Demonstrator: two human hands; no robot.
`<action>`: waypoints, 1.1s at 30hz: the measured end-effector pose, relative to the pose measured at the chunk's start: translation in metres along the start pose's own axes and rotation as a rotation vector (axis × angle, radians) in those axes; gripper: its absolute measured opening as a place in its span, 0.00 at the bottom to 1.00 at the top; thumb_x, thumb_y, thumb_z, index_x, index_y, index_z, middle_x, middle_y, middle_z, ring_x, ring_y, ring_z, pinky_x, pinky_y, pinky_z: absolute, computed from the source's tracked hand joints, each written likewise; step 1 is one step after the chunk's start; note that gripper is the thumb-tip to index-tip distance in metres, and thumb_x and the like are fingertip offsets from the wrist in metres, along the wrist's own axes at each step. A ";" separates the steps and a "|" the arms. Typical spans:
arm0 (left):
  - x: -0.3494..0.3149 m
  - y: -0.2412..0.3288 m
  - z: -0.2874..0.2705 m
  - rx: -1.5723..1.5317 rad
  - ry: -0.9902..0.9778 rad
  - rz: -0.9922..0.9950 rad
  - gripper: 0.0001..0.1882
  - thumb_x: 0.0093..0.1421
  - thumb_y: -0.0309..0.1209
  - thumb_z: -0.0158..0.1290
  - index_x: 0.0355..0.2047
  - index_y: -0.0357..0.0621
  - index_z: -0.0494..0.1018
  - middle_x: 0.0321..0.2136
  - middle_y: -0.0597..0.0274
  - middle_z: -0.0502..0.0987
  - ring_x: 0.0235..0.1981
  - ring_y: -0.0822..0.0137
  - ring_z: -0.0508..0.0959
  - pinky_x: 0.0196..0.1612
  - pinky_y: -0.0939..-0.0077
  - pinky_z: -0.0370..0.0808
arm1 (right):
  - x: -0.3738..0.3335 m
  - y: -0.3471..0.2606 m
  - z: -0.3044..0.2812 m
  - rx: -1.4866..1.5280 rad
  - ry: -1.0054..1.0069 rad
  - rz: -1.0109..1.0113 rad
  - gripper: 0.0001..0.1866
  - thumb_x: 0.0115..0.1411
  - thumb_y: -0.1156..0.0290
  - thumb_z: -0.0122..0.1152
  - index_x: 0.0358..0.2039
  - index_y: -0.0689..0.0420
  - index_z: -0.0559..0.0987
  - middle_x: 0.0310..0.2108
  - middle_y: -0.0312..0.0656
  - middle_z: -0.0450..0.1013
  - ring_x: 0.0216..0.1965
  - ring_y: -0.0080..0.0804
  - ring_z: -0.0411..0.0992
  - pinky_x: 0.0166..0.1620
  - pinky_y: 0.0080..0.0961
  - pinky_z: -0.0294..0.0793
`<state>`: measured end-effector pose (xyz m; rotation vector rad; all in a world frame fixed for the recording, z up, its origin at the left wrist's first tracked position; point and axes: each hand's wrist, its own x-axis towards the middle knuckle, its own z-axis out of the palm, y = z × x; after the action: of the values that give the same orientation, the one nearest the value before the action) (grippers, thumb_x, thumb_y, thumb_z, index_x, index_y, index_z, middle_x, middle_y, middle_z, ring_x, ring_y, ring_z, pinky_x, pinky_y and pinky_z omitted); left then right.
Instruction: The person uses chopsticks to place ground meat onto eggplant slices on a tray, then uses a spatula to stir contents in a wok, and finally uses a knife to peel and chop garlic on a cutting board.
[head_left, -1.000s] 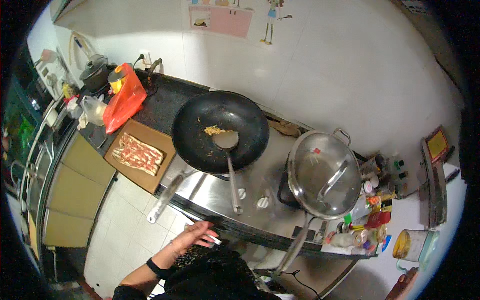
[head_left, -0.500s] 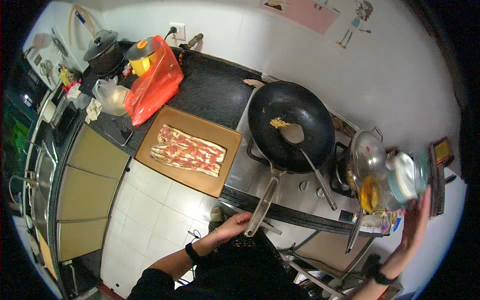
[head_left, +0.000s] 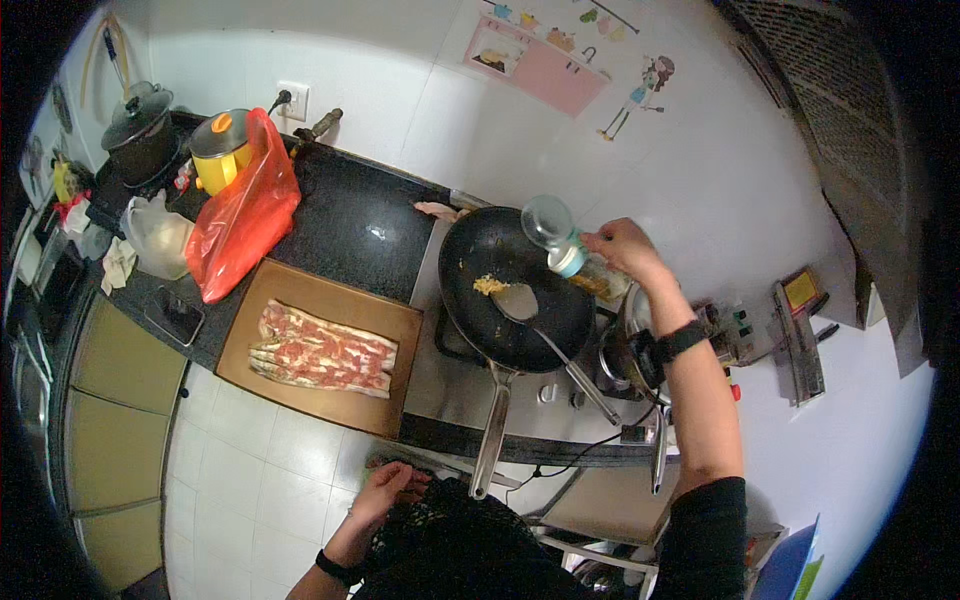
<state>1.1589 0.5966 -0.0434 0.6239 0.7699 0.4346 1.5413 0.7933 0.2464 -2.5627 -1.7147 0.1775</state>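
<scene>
My right hand (head_left: 625, 248) has come forward from the right side, where half a second ago it was only lifting the clear bottle (head_left: 562, 238) beside the lidded pot. Now it holds this bottle tipped over the black pan (head_left: 515, 290), with the wide bottom pointing up and to the left and the light-blue neck near my fingers (head_left: 600, 240), which are wrapped tight around the lower part of it. The mouth of the bottle seems to point down toward the far right side of the pan, but I cannot see if anything is flowing out. Inside the pan there is a small yellow heap of food (head_left: 490, 285), and a ladle (head_left: 520, 302) rests with its bowl just beside this heap; its handle runs out over the rim toward the front edge of the desk. My left hand (head_left: 390, 488) has stayed low, near my body below the front edge of the desk; its fingers look half curled, and I cannot tell if they pinch something. To the left of the pan, the wooden board (head_left: 330, 300) with the strips of raw meat (head_left: 322, 350) lies untouched. I judge the pouring is just beginning, so the bottle needs a steady tilt.
</scene>
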 end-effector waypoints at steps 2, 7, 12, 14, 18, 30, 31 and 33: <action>-0.002 0.000 -0.004 -0.021 0.010 0.039 0.12 0.67 0.37 0.44 0.38 0.40 0.70 0.41 0.55 0.78 0.39 0.65 0.78 0.40 0.72 0.76 | 0.012 -0.005 0.008 0.027 -0.097 0.075 0.24 0.52 0.49 0.61 0.29 0.61 0.82 0.29 0.53 0.77 0.34 0.49 0.76 0.41 0.39 0.73; -0.002 -0.002 -0.009 -0.035 0.031 0.041 0.13 0.67 0.38 0.44 0.39 0.41 0.70 0.40 0.55 0.78 0.39 0.65 0.78 0.41 0.71 0.76 | 0.024 -0.012 0.028 -0.053 0.033 -0.023 0.23 0.52 0.49 0.62 0.28 0.61 0.82 0.29 0.52 0.77 0.35 0.49 0.76 0.41 0.40 0.73; 0.001 -0.003 -0.009 -0.071 0.047 0.008 0.12 0.67 0.38 0.44 0.38 0.42 0.70 0.39 0.56 0.78 0.38 0.66 0.78 0.40 0.71 0.77 | 0.030 -0.010 0.033 -0.086 0.039 -0.063 0.23 0.51 0.50 0.63 0.27 0.62 0.81 0.24 0.50 0.75 0.30 0.46 0.74 0.37 0.38 0.72; 0.004 -0.002 -0.008 -0.087 0.053 -0.002 0.11 0.67 0.37 0.44 0.37 0.43 0.70 0.39 0.57 0.79 0.37 0.67 0.78 0.39 0.71 0.77 | 0.030 -0.009 0.033 -0.093 0.055 -0.068 0.23 0.51 0.50 0.63 0.28 0.62 0.81 0.28 0.53 0.77 0.35 0.50 0.75 0.41 0.40 0.73; 0.010 -0.001 -0.003 -0.095 0.045 0.002 0.11 0.68 0.37 0.44 0.36 0.44 0.70 0.38 0.57 0.79 0.37 0.67 0.79 0.39 0.72 0.77 | 0.029 0.001 0.021 0.027 -0.041 0.001 0.23 0.51 0.51 0.65 0.27 0.63 0.81 0.27 0.53 0.76 0.32 0.44 0.75 0.39 0.36 0.74; 0.012 0.004 0.023 -0.057 0.060 -0.024 0.12 0.68 0.36 0.43 0.38 0.39 0.71 0.39 0.54 0.78 0.38 0.64 0.78 0.40 0.70 0.77 | -0.070 0.144 -0.052 1.370 0.124 0.326 0.16 0.61 0.56 0.58 0.37 0.57 0.74 0.30 0.34 0.72 0.27 0.26 0.71 0.32 0.19 0.76; 0.011 0.004 0.024 -0.032 0.068 -0.035 0.12 0.68 0.36 0.44 0.38 0.39 0.71 0.39 0.55 0.79 0.38 0.64 0.78 0.40 0.70 0.76 | -0.084 0.159 -0.062 1.499 0.143 0.247 0.14 0.61 0.58 0.59 0.37 0.56 0.73 0.28 0.34 0.71 0.24 0.23 0.68 0.27 0.18 0.74; 0.009 0.002 0.024 -0.019 0.044 -0.017 0.12 0.65 0.34 0.47 0.37 0.37 0.73 0.37 0.57 0.79 0.36 0.67 0.77 0.41 0.73 0.74 | -0.119 0.192 -0.080 1.599 0.295 0.260 0.13 0.61 0.60 0.59 0.38 0.54 0.72 0.26 0.34 0.70 0.19 0.21 0.65 0.22 0.17 0.71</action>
<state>1.1824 0.5948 -0.0337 0.5911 0.8117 0.4403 1.6831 0.6116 0.3132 -1.3871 -0.5324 0.7384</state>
